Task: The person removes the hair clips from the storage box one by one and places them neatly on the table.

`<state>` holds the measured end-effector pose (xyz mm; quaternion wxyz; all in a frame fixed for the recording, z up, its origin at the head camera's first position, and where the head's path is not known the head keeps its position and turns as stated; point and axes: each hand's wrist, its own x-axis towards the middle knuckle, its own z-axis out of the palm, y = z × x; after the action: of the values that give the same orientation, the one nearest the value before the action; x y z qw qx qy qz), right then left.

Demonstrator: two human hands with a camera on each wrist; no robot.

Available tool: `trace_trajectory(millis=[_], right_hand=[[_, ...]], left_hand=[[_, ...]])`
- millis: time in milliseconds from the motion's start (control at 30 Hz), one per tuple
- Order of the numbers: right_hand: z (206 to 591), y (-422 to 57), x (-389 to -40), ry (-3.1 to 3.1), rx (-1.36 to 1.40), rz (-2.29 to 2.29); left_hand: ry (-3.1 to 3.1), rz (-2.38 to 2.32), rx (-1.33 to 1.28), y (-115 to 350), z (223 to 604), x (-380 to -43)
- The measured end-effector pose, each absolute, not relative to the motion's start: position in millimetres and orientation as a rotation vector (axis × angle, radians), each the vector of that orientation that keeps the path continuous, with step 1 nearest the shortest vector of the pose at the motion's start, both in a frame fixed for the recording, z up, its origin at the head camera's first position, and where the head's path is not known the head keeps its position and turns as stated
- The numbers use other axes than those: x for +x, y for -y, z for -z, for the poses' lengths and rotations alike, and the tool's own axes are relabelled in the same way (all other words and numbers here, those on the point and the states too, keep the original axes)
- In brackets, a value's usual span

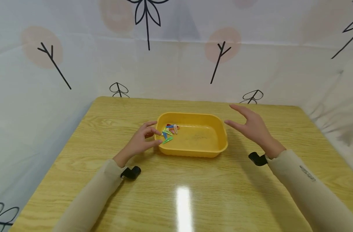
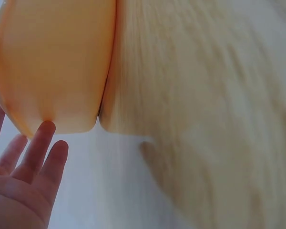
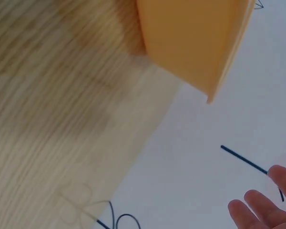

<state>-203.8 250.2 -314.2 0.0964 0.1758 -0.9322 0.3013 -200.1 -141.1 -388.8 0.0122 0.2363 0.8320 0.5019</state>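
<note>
A yellow plastic tray (image 1: 198, 154) sits on the table. Colorful snap hair clips (image 1: 168, 131), several of them in green, blue, orange and pink, lie at its left end. At the tray's left rim is my left hand (image 1: 141, 139), its fingers spread and loosely bent, with no clip between them. In the left wrist view, fingertips (image 2: 47, 126) overlap the tray's outer wall (image 2: 57, 67); I cannot tell if they press on it. My right hand (image 1: 251, 127) hovers right of the tray, thumb and fingers wide apart, holding nothing. The right wrist view shows its fingers (image 3: 257, 210) apart from the tray.
The wooden table (image 1: 153, 199) extends around the tray on all sides. Behind it hangs a white cloth (image 1: 176, 71) with black plant drawings and pink dots. Each wrist carries a small black camera mount (image 1: 131, 173) near the sleeve cuff.
</note>
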Motion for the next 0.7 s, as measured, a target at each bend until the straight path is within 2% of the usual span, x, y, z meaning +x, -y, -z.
trace_trajectory(millis=[67, 700], right_hand=[[311.5, -247.5, -206.2, 2.757, 0.534, -0.888], [307.0, -216.2, -228.6, 2.738, 0.589, -1.034]], left_hand=[[-2.576, -1.575, 0.724, 138.0, 380.1, -195.0], [-2.527, -1.627, 0.67, 139.7, 389.4, -199.1]])
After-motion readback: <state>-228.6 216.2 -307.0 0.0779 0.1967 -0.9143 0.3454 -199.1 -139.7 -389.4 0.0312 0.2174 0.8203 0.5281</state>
